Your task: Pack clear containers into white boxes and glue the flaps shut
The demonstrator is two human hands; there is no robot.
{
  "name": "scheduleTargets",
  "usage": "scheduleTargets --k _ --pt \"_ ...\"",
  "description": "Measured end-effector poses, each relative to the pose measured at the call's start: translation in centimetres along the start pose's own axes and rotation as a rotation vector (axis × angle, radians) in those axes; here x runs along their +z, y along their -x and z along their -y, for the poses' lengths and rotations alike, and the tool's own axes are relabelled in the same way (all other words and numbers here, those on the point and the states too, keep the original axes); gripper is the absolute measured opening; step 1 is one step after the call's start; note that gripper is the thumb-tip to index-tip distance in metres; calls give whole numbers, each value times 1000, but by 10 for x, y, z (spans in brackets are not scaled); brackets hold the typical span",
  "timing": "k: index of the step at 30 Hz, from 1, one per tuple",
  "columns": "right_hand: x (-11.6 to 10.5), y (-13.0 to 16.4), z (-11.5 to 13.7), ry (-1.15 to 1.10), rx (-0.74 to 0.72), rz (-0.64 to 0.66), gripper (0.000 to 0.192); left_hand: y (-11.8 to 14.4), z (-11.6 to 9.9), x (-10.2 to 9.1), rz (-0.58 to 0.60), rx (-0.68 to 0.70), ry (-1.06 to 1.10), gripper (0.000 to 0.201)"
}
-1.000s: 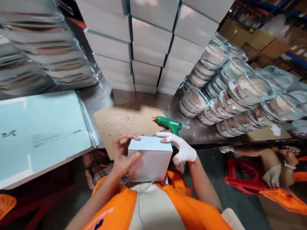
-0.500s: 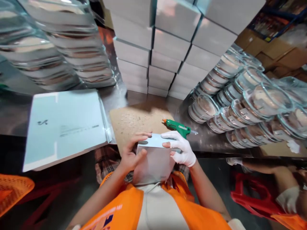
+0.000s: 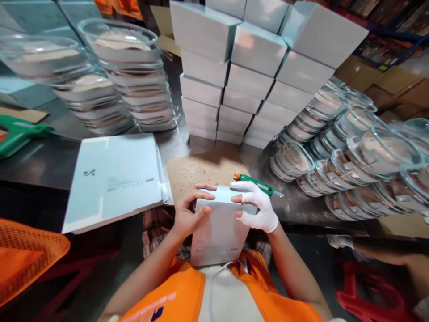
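A white carton box (image 3: pixel 217 235) stands tilted against my lap, its narrow end facing up. My bare left hand (image 3: pixel 191 208) is closed on the box's left side, with fingertips over the top edge and the thumb on the near face. On the opposite side, my right hand (image 3: pixel 257 208), in a white glove that leaves some fingertips bare, grips the top right corner. A green glue gun (image 3: pixel 259 184) with an orange tip lies just beyond my right hand, partly hidden by it. Under its tip is a stained brown cardboard sheet (image 3: pixel 197 167).
Flat printed carton blanks (image 3: pixel 117 176) lie stacked at left, overhanging the table edge. White boxes (image 3: pixel 248 82) are piled ahead. Clear round tubs (image 3: pixel 137 80) stand stacked left, more tubs (image 3: pixel 351 165) right. Another green glue gun (image 3: pixel 20 134), an orange basket (image 3: pixel 33 257) and a person's arm (image 3: pixel 385 252) are at the sides.
The view has swung left, so the table's things appear further right and more shows at the left edge. Both hands keep the same hold on the box, which looks slightly more upright.
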State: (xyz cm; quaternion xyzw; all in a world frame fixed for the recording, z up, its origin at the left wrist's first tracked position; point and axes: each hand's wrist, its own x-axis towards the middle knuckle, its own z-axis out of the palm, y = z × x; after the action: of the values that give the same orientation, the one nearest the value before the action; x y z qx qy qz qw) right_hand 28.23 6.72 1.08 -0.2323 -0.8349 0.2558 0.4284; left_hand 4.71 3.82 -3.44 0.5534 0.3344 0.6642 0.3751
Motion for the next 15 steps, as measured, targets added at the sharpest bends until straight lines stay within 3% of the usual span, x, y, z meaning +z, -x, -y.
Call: scheduleTargets --k 6,11,13,15 --pt "-2 -2 3 -46 -28 -39 24 0 -8 -4 100 116 -16 36" --pt "3 -1 8 -79 17 -62 22 2 -18 -6 154 146 -119 12" --pt "2 3 8 -120 82 -48 40 5 -19 -15 118 125 -117 10" --pt "-1 15 10 -170 223 -104 78 9 -20 -29 -50 105 -118 8"
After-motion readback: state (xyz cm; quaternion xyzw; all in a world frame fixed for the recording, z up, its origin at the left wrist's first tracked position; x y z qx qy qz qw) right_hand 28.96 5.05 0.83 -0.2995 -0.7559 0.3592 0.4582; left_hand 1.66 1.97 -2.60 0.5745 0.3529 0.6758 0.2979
